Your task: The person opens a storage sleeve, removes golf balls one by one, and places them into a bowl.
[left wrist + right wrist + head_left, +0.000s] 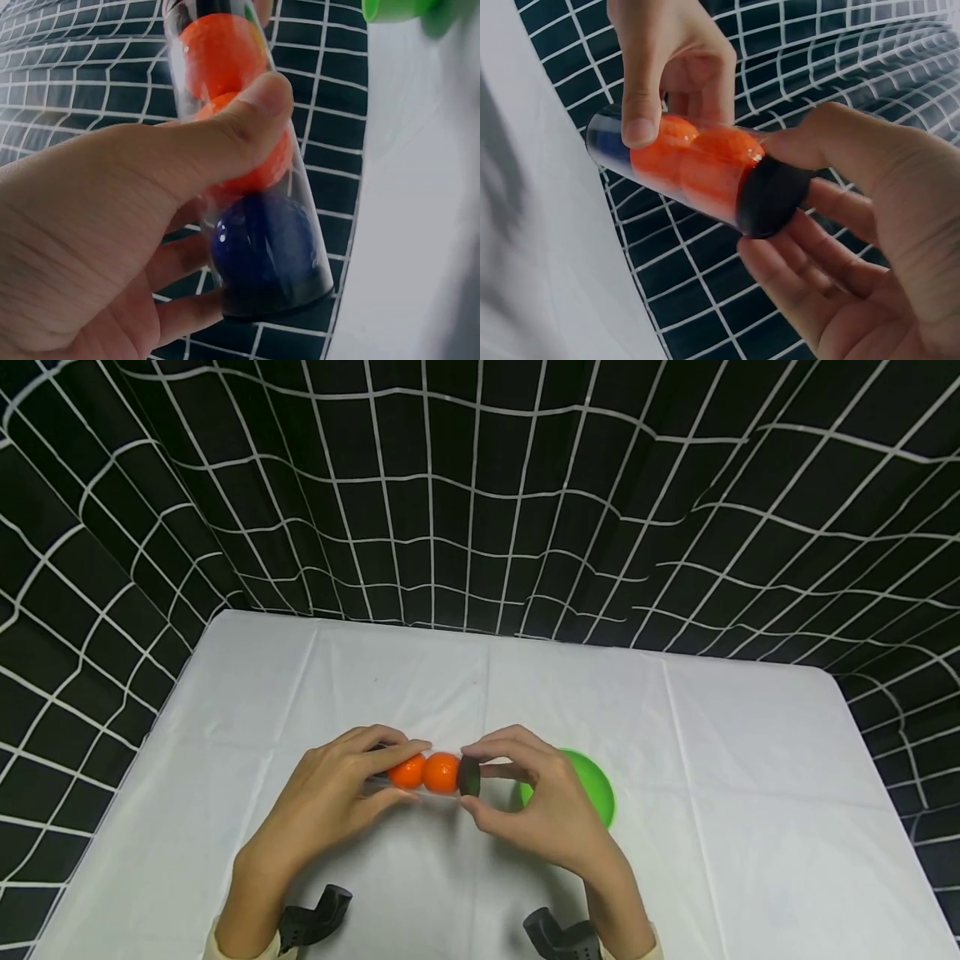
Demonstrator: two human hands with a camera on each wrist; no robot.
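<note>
A clear plastic tube (309, 199) holds two orange balls (441, 773) and one dark blue ball (262, 236), lined up end to end. My left hand (337, 785) grips the tube around its middle, thumb on the near side. At the tube's right end sits a black cap (469, 776). The thumb and fingers of my right hand (543, 789) pinch this cap at its rim. In the right wrist view the cap is on the tube's end, beside an orange ball. In the head view the left hand hides the blue ball.
A green bowl (597, 789) stands on the white-covered table (780, 827), partly hidden behind my right hand. Black curtains with a white grid (450, 510) surround the table's back and sides. A black strap device (315, 920) is on each wrist.
</note>
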